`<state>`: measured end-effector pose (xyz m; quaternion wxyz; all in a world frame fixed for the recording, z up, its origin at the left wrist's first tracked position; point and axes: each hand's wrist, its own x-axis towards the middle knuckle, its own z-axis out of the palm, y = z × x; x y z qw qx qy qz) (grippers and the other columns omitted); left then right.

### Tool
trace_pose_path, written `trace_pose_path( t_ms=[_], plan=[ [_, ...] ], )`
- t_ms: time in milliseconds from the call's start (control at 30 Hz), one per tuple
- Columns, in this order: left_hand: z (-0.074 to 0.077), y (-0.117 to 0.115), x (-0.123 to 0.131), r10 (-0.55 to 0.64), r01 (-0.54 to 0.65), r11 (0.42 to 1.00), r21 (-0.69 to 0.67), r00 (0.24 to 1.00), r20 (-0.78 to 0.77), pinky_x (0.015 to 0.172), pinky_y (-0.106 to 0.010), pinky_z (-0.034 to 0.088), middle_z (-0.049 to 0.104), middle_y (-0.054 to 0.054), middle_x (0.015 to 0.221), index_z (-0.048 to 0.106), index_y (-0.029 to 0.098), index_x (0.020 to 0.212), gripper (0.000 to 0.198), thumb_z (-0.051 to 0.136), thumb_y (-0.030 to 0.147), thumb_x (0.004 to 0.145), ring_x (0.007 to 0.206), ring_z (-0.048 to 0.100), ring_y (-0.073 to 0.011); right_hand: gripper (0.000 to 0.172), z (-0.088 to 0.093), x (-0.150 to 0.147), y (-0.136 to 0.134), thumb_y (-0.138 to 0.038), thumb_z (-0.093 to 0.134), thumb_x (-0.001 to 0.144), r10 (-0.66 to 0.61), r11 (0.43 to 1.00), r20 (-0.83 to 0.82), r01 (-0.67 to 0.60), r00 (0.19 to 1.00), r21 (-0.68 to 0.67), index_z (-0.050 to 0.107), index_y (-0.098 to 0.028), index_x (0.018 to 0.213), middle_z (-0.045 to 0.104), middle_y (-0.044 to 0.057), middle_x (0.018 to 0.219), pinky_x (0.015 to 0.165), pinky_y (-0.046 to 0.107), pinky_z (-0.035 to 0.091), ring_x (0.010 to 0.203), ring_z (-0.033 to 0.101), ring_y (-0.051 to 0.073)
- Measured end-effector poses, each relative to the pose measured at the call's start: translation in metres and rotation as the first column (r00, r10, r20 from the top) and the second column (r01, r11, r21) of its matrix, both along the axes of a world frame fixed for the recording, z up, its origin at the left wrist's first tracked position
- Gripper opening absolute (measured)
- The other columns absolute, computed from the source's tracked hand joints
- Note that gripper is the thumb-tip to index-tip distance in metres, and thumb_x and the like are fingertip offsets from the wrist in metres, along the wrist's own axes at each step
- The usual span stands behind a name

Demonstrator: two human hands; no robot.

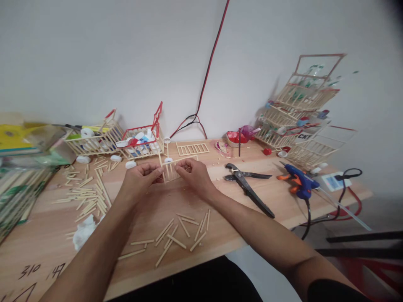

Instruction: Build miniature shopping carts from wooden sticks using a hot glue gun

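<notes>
A small lattice frame of pale sticks (169, 172) is held up at the middle of the table between both hands. My left hand (143, 178) pinches its left end with thumb and fingers. On its other side my right hand (194, 175) is closed on the frame, hiding part of it. Behind the hands, a flat ladder-like stick panel (192, 149) lies on the table. Several loose short sticks (176, 241) are scattered in front of the hands.
Stick baskets with bottle caps (142, 142) stand at the back left, beside piled sticks (91, 197). Rightward are black pliers (248, 188), a blue glue gun (300, 181), a power strip (334, 182) and tall stacked stick carts (302, 105). Crumpled tissue (84, 232) lies front left.
</notes>
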<state>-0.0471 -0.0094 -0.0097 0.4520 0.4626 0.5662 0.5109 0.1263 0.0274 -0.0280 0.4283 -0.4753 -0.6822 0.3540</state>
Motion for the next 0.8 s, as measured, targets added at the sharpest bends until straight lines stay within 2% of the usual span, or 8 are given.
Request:
trace_pose_path(
  t_ms=[567,800],
  plan=[
    [0.0008,-0.0016,0.0007,-0.013,0.013,1.0,0.002,1.0,-0.022,0.061,-0.023,0.051,0.067,0.0,0.065,0.072,0.016,0.076,0.025,0.079,0.037,0.065,0.058,0.06,-0.0108,0.011,-0.0071,0.0001,0.0054,-0.025,0.062,0.079,0.003,1.0,0.038,-0.004,0.999,0.028,0.068,-0.016,0.079,0.07,0.002,0.075,0.065,0.024,0.045,0.067,0.06,0.012],
    [-0.0002,-0.0025,0.0018,-0.026,0.027,1.0,0.015,0.998,-0.052,0.059,-0.022,0.049,0.065,0.001,0.062,0.071,0.016,0.072,0.022,0.078,0.035,0.067,0.056,0.058,-0.0104,0.011,-0.0065,0.0009,0.0052,-0.026,0.062,0.08,-0.005,1.0,0.044,0.004,0.999,0.023,0.068,-0.017,0.078,0.069,0.001,0.074,0.064,0.024,0.043,0.067,0.059,0.012]
  ],
)
